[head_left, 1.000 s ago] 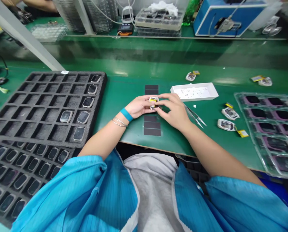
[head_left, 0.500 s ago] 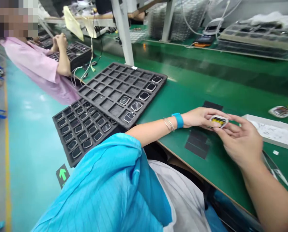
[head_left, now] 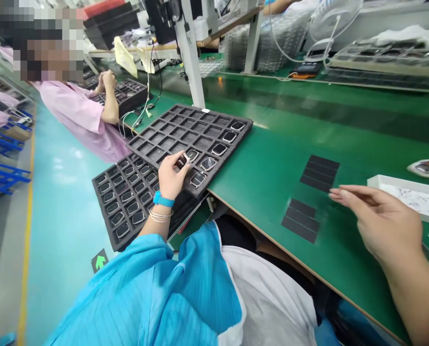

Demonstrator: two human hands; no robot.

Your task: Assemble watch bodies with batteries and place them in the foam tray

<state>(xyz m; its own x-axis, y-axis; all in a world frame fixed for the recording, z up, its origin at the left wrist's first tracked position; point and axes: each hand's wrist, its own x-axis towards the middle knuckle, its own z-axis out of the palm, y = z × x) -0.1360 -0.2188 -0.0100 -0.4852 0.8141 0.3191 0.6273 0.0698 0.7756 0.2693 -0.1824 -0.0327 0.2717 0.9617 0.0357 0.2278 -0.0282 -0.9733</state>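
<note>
Off the left end of the green tabletop (head_left: 272,173), my left hand (head_left: 171,177) was out over the upper foam tray (head_left: 185,126). Its thumb and fingertips were pinched on a watch case (head_left: 181,161) at a pocket in the near rows, just beside the filled pockets along the tray's right-hand edge. That tray's near corner reached the tabletop's front edge, and a second foam tray (head_left: 126,202), packed with cases, stuck out below it over the aisle floor.

My right hand (head_left: 383,223) hung well apart from the left — fingers stretched flat, holding nothing, tips just past the black strips (head_left: 300,221). Between the upper tray and the strips lay a broad bare band of green, open room for either of the hands. A white tray (head_left: 380,182) sat just behind the right hand. Further left, a person in a pink sleeve (head_left: 79,113) sat at another tray.
</note>
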